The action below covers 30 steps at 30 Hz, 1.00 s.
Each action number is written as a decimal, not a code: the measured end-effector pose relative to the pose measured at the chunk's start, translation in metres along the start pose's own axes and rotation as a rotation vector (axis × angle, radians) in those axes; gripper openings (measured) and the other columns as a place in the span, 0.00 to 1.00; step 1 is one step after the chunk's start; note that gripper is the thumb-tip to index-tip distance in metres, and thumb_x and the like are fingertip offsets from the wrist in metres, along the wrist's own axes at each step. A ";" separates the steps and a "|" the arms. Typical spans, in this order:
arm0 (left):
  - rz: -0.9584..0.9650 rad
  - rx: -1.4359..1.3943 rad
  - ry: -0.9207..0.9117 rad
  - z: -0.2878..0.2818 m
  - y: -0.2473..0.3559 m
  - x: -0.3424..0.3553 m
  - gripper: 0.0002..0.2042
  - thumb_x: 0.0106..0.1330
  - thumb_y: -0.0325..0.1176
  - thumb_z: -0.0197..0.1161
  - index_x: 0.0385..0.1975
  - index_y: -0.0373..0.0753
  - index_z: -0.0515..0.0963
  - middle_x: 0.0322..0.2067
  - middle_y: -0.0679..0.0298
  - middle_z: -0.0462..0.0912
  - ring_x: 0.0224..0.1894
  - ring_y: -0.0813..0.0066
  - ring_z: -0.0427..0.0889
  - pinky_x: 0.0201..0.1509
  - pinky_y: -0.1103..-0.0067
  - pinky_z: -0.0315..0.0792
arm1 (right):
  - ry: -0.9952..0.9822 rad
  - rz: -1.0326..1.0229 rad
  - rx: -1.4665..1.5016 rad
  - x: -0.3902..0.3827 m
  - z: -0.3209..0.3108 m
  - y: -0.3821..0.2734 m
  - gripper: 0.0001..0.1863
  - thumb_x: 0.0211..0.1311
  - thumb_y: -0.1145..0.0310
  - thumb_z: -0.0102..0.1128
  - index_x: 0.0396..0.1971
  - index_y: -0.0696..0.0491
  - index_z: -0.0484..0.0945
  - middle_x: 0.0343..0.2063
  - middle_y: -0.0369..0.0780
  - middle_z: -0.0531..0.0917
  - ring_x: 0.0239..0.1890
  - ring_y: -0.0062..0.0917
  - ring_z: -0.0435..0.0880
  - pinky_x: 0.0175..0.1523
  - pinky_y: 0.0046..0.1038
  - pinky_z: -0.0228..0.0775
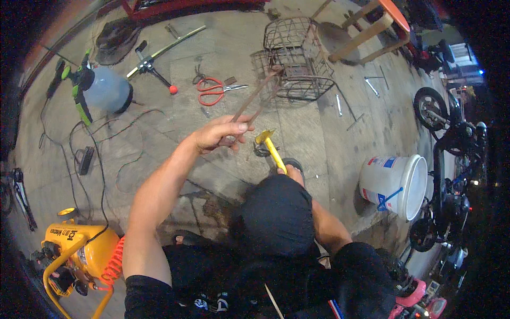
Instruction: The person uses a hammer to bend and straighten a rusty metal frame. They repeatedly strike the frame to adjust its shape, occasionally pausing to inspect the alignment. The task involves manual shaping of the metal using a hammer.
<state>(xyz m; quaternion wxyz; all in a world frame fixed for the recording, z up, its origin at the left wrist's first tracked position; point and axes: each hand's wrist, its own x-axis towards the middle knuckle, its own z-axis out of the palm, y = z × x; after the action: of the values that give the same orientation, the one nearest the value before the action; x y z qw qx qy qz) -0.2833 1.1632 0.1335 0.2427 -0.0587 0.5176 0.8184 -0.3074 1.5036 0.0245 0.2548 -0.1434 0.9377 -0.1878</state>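
In front of me a rusty wire basket (300,58) lies on the floor, with a long bent metal bar running from it toward me. My left hand (223,134) is closed around the near end of this rusty metal bar (254,102). My right hand (295,174) grips the yellow handle of a hammer (273,151), whose yellow head points away from me, just right of my left hand. A small dark object (260,151) lies under the hammer head, too unclear to name. A dark rounded shape (279,215) hides part of my right forearm.
Red-handled scissors (211,91) lie left of the basket; a wrench (372,87) lies right. A white bucket (393,183) stands at right, near motorcycles (433,109). At left are a sprayer bottle (106,90), cables and a yellow air compressor (87,247). A stool (372,32) stands far right.
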 end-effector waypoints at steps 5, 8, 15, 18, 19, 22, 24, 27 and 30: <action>0.065 0.137 -0.045 0.033 0.034 0.041 0.41 0.61 0.54 0.58 0.67 0.32 0.56 0.59 0.59 0.69 0.47 0.71 0.74 0.46 0.71 0.73 | 0.023 0.048 -0.039 -0.002 -0.010 0.007 0.16 0.62 0.58 0.55 0.35 0.58 0.76 0.35 0.56 0.79 0.45 0.53 0.76 0.54 0.49 0.62; 0.067 0.068 -0.014 0.050 0.043 0.066 0.40 0.62 0.55 0.58 0.67 0.32 0.57 0.58 0.59 0.69 0.48 0.72 0.75 0.46 0.72 0.73 | -0.023 0.009 0.037 0.005 -0.014 0.021 0.18 0.63 0.55 0.53 0.33 0.57 0.76 0.34 0.59 0.76 0.44 0.57 0.75 0.53 0.55 0.57; 0.015 -0.011 0.049 0.069 0.040 0.100 0.40 0.61 0.57 0.57 0.67 0.35 0.58 0.59 0.56 0.69 0.49 0.68 0.75 0.50 0.69 0.74 | -0.118 -0.054 0.104 0.022 -0.008 0.045 0.22 0.61 0.50 0.52 0.33 0.57 0.76 0.38 0.59 0.76 0.44 0.59 0.74 0.53 0.58 0.58; -0.016 -0.049 0.104 0.080 0.042 0.115 0.44 0.57 0.57 0.60 0.67 0.33 0.57 0.58 0.56 0.69 0.48 0.69 0.74 0.49 0.70 0.73 | -0.125 -0.061 0.145 0.025 -0.009 0.051 0.20 0.61 0.52 0.54 0.32 0.57 0.76 0.35 0.57 0.76 0.41 0.57 0.74 0.49 0.57 0.59; -0.012 -0.066 0.109 0.084 0.044 0.118 0.44 0.57 0.57 0.60 0.67 0.32 0.57 0.58 0.56 0.69 0.48 0.69 0.74 0.49 0.70 0.73 | -0.167 -0.054 0.199 0.026 -0.010 0.053 0.19 0.62 0.53 0.54 0.32 0.56 0.75 0.35 0.56 0.75 0.40 0.54 0.73 0.48 0.55 0.59; -0.067 -0.045 0.120 0.097 0.057 0.122 0.46 0.55 0.60 0.60 0.68 0.32 0.55 0.59 0.54 0.69 0.49 0.68 0.74 0.50 0.70 0.73 | -0.217 -0.027 0.356 0.028 -0.015 0.058 0.17 0.61 0.53 0.56 0.32 0.55 0.75 0.34 0.53 0.74 0.38 0.50 0.72 0.46 0.53 0.58; -0.122 -0.022 0.146 0.105 0.066 0.122 0.48 0.54 0.61 0.60 0.68 0.32 0.55 0.59 0.52 0.68 0.49 0.68 0.74 0.50 0.70 0.73 | -0.230 -0.040 0.403 0.030 -0.017 0.059 0.17 0.61 0.54 0.56 0.31 0.54 0.74 0.33 0.52 0.74 0.38 0.49 0.72 0.45 0.53 0.58; -0.181 -0.003 0.207 0.114 0.073 0.121 0.51 0.51 0.63 0.62 0.68 0.31 0.54 0.59 0.52 0.68 0.49 0.67 0.74 0.49 0.72 0.72 | -0.242 -0.061 0.404 0.032 -0.021 0.061 0.19 0.62 0.52 0.55 0.32 0.57 0.74 0.29 0.54 0.77 0.37 0.51 0.77 0.46 0.49 0.65; -0.178 0.035 0.240 0.118 0.072 0.123 0.54 0.48 0.64 0.63 0.68 0.30 0.53 0.59 0.52 0.67 0.49 0.66 0.73 0.49 0.72 0.72 | -0.251 -0.062 0.436 0.033 -0.022 0.063 0.21 0.62 0.52 0.54 0.34 0.58 0.74 0.28 0.55 0.79 0.37 0.54 0.80 0.45 0.49 0.69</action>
<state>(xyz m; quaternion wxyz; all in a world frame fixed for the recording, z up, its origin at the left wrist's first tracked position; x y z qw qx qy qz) -0.4052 1.2834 0.2036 0.2517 -0.1978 0.5500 0.7714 -0.3572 1.5541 0.0016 0.3884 -0.1361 0.8310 -0.3742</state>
